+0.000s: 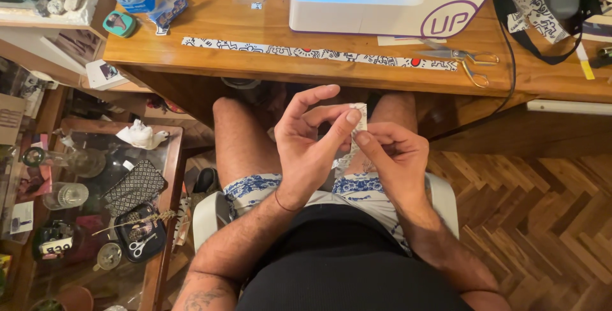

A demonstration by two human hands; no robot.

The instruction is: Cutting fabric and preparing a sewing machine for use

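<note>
— Strip (361,117) sits where?
— Over your lap; your left hand (310,142) and right hand (392,155) pinch it together.
— Around you?
— Printed band (319,54) and scissors (462,59) on the wooden desk (255,27); white square label (256,6) behind; herringbone floor (535,202).

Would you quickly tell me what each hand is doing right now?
Left hand: closed on the printed fabric strip, pinched between thumb and fingers.
Right hand: closed on the same strip, fingertips pinching it from the other side.

Narrow white fabric strip (359,126) with black doodle print — upright, lower end dangling toward the lap.
</note>
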